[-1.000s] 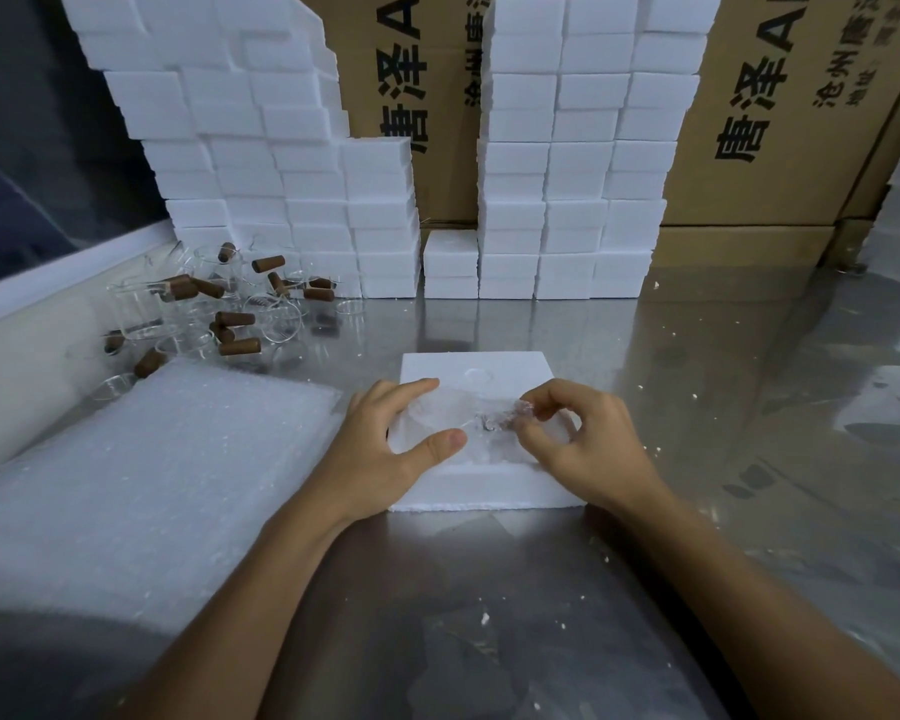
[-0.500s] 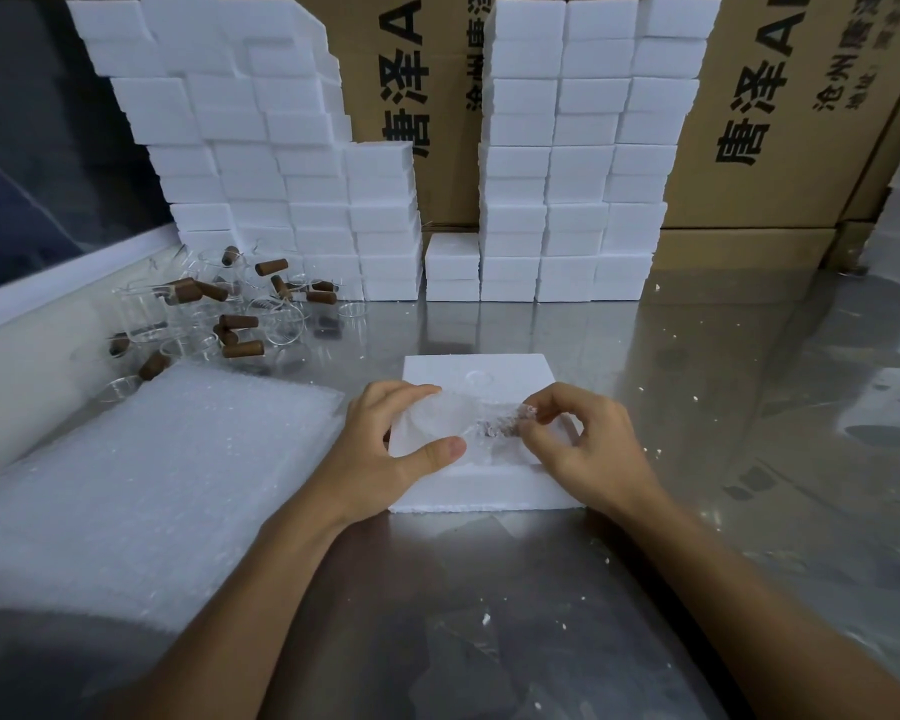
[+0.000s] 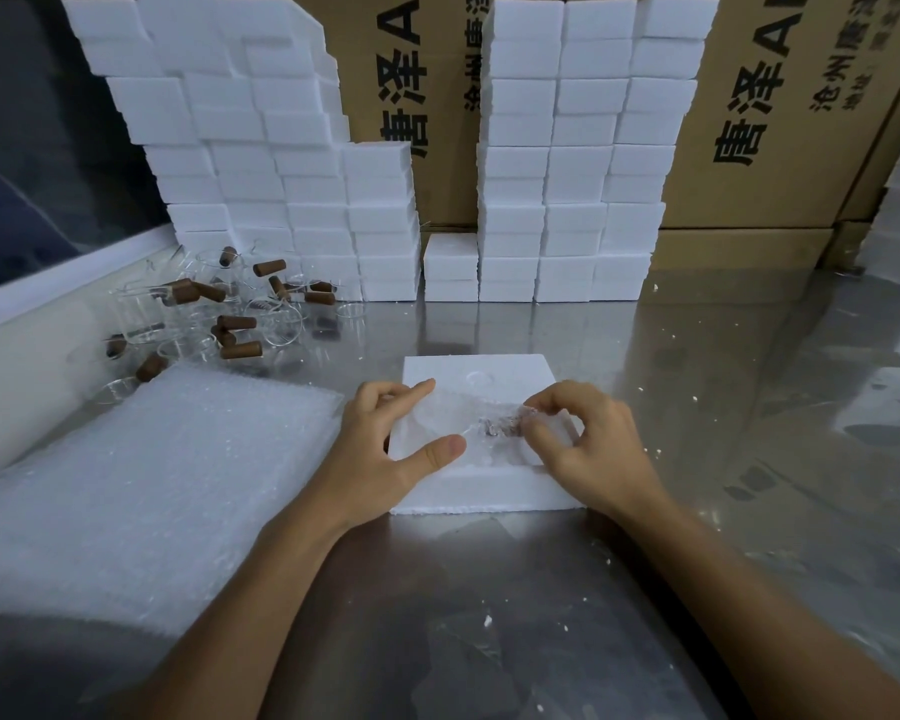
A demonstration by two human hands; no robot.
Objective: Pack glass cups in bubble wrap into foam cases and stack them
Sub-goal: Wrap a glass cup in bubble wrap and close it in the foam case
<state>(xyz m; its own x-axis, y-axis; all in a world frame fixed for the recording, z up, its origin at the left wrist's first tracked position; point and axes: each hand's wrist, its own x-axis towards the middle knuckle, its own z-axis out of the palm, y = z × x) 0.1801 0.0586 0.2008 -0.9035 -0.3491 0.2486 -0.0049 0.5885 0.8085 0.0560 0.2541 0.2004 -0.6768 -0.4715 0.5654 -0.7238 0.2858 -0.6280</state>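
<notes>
A white foam case [image 3: 489,485] lies open on the steel table in front of me. In its hollow sits a bubble-wrapped glass cup [image 3: 468,420] with its brown cork handle showing through the wrap. My left hand [image 3: 380,449] holds the wrapped cup between its forefinger and thumb at the case's left side. My right hand [image 3: 583,444] pinches the wrap at the handle end with curled fingers. A pile of bare glass cups with cork handles [image 3: 219,309] lies at the back left. A stack of bubble wrap sheets [image 3: 141,470] lies at my left.
Two tall stacks of white foam cases [image 3: 572,158] stand against cardboard boxes [image 3: 765,111] at the back, with a low two-case stack [image 3: 450,267] between them. A white ledge [image 3: 48,283] runs along the left. Foam crumbs dot the steel table [image 3: 749,407].
Both hands stay on the wrapped cup in the case; the left forefinger has straightened slightly over the wrap. Little else has shifted.
</notes>
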